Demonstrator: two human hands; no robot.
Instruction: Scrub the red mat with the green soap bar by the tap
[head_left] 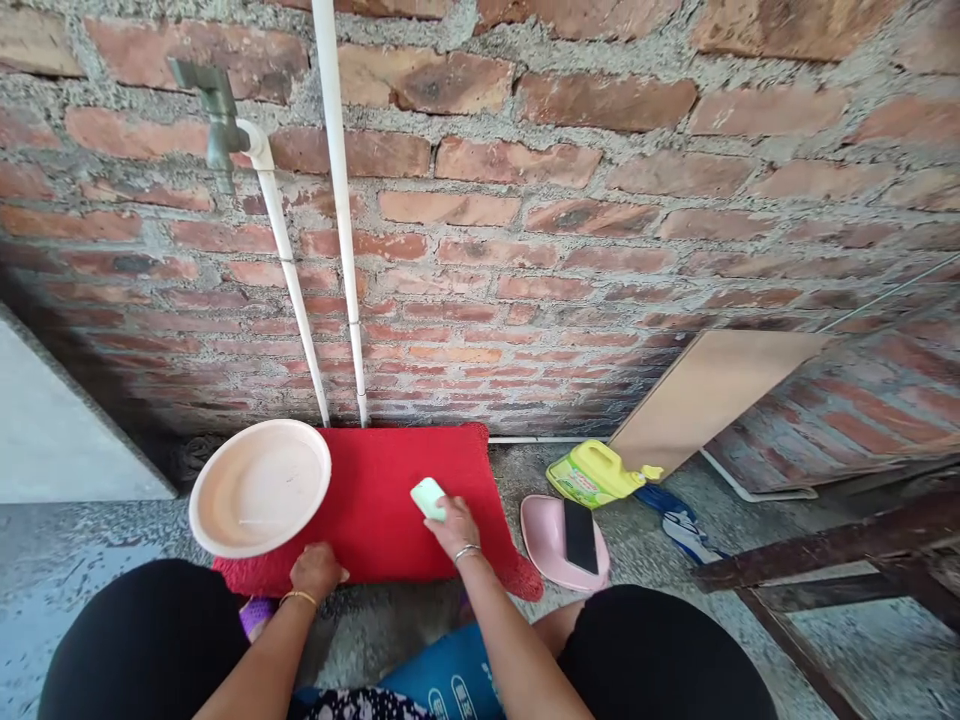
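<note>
A red mat (405,470) with a shaggy border lies spread in front of me by the brick wall. My right hand (457,527) is closed around a pale green bar of soap (428,497), held at the right part of the mat. At the near edge, left of the middle, my left hand (318,572) is closed on the mat's edge; its fingertips are mostly hidden. A wide cream basin (262,485) rests on the mat's left end, just beyond my left hand. It seems to hold a little water.
A pink basin (541,540) with a dark flat object (580,535) stands right of the mat. Behind it are a yellow jug (592,475) and blue-white gloves (684,530). A tap (217,125) and white pipes (341,200) run along the wall. A wooden frame (810,550) stands at right.
</note>
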